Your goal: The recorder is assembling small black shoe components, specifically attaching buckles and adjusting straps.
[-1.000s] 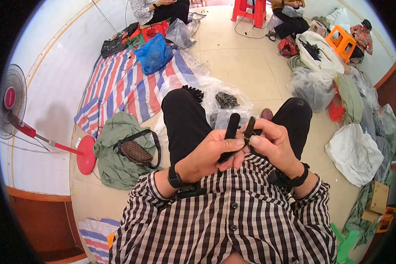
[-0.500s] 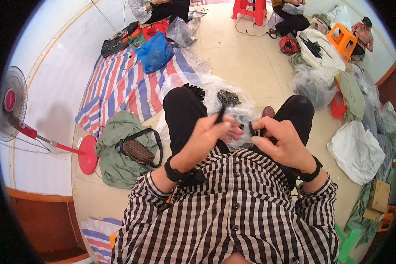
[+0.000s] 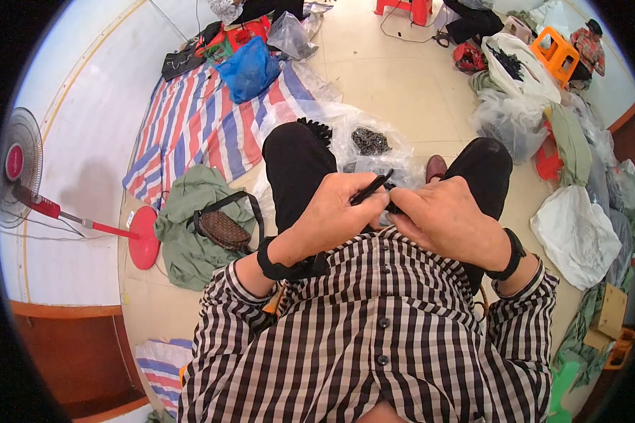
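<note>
Strip of black material (image 3: 374, 189), one in clear view, is held above the lap, slanting up and to the right out of the left hand (image 3: 339, 204). That hand's grip is closed, thumb and fingers pressed on the strip. Next to it is the right hand (image 3: 441, 215), its fingers curled inward; one small dark piece (image 3: 395, 208) shows at their tips, but I cannot tell how tightly this grip closes. Two black bands, one per wrist, sit below the hands. Between the two knees and beyond, one clear plastic sheet (image 3: 282, 113) on the floor carries one heap of small dark pieces (image 3: 369, 142) and one black bundle (image 3: 317, 131); one brown shoe (image 3: 436, 168) is near it.

Farther left, one brown patterned bag (image 3: 224, 231) rests on one green cloth (image 3: 180, 243), beside one standing fan (image 3: 22, 158) with a red base. Two striped sheets are spread on the floor; one blue bag (image 3: 248, 70) lies on the larger. To the right are one white sack (image 3: 540, 86) with black strips in it, and one orange stool (image 3: 554, 55). Three other people are partly visible toward the top.
</note>
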`<control>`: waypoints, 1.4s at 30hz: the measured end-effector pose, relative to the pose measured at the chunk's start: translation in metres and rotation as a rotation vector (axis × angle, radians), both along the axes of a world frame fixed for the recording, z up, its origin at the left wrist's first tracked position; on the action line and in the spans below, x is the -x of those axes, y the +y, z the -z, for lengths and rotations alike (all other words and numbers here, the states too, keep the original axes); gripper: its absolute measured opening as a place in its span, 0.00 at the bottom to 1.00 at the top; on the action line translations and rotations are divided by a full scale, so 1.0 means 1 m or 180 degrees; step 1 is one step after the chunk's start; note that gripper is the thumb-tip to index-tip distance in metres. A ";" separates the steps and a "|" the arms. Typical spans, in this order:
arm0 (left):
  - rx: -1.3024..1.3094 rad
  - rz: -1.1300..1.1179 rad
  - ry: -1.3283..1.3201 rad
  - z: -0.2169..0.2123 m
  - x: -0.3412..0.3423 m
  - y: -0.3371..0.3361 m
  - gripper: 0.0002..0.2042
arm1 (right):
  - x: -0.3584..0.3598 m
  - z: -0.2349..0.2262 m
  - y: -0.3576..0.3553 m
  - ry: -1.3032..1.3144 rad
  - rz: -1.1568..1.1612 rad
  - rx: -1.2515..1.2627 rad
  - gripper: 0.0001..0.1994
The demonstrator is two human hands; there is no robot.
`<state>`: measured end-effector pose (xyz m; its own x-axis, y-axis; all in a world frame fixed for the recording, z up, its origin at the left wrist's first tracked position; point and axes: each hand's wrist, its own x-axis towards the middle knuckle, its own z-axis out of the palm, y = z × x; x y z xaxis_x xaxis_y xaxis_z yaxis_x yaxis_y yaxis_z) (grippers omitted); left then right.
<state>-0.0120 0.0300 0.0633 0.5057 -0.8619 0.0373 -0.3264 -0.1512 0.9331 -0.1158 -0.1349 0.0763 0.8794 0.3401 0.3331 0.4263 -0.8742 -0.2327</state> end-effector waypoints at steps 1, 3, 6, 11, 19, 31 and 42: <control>0.0002 -0.0003 0.0003 0.000 0.000 0.000 0.08 | 0.000 0.000 0.000 -0.0104 0.0028 -0.0029 0.11; 0.0259 0.0139 0.0731 0.003 -0.001 0.001 0.09 | 0.001 0.001 0.001 -0.0168 0.0112 0.0022 0.11; 0.0273 0.0194 0.1115 -0.003 0.002 0.003 0.11 | 0.004 0.005 0.003 -0.0454 0.0220 0.0111 0.10; 0.0377 0.0134 0.1329 -0.010 0.008 0.007 0.11 | 0.004 0.003 0.000 -0.0760 0.0100 0.0144 0.10; 0.0530 0.0077 0.1931 -0.022 0.012 0.016 0.09 | 0.003 0.007 -0.007 -0.0798 -0.0445 -0.1336 0.15; 0.0938 0.0097 0.1698 -0.031 0.015 0.020 0.11 | 0.002 -0.017 -0.004 -0.1012 -0.0598 -0.1061 0.16; 0.1064 0.0074 0.0787 -0.053 0.016 0.019 0.12 | 0.001 -0.036 -0.007 -0.1372 -0.0630 -0.0885 0.14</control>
